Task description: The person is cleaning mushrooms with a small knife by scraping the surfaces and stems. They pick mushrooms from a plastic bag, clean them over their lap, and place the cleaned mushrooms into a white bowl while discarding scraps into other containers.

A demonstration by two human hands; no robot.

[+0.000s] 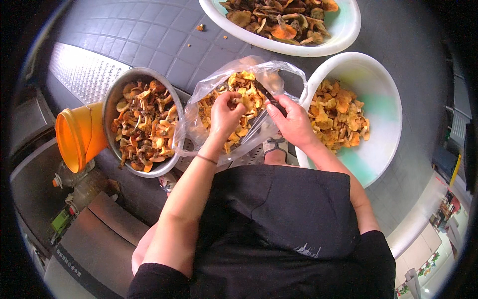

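My right hand [293, 121] is closed around a dark-handled knife [269, 96], whose blade is hard to make out. To its left, my left hand [226, 114] pinches a small mushroom piece [236, 101] between thumb and fingertips, partly hidden by the fingers. Both hands are over a clear plastic bag [199, 89] with its mouth spread wide. Yellow-orange trimmed mushrooms [244, 89] lie inside it. Left of the bag is a metal basin [108, 119] heaped with brownish, dirt-flecked mushrooms [143, 123]. On the right, a white plastic basin [388, 101] contains cleaner yellow mushrooms [336, 112].
Another white basin [246, 37] of darker mushrooms [280, 22] stands at the far side. An orange bucket [76, 138] lies tipped against the metal basin. Clear plastic bottles [86, 187] are at lower left. Small mushroom bits [200, 27] dot the grey tiled floor [149, 41].
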